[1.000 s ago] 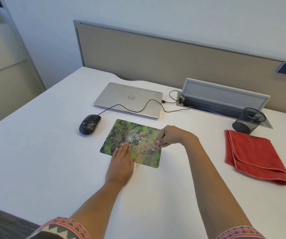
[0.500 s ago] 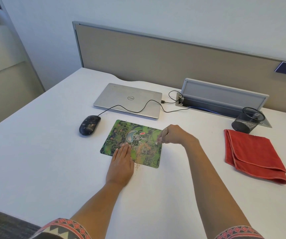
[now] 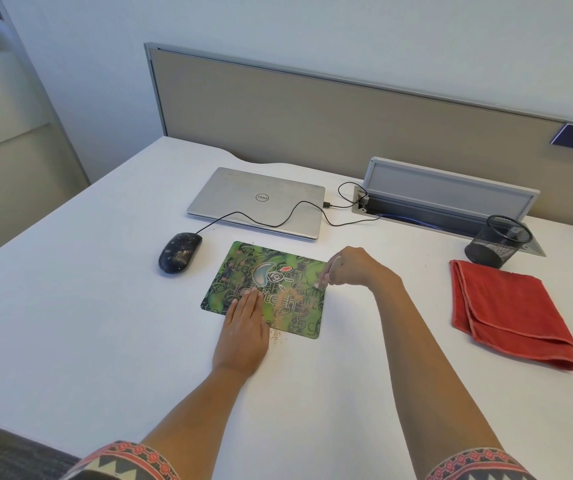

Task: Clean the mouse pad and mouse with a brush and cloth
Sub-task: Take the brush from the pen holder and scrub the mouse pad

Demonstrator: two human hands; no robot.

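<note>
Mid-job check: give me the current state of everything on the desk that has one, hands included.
Mouse pad: flat on desk, crumbs remaining on it.
Mouse: beside pad, speckled with dirt, cable attached.
Laptop: lid closed.
Red cloth: folded, untouched.
Mesh pen holder: upright.
Cable hatch: lid open.
Left hand: flat, pressing the pad.
Right hand: fingers closed on a brush, mostly hidden.

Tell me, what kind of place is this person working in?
Most likely an office workstation. A fabric partition panel backs the white desk, a closed laptop lies on it, and a mesh pen holder stands beside an open cable tray.
</note>
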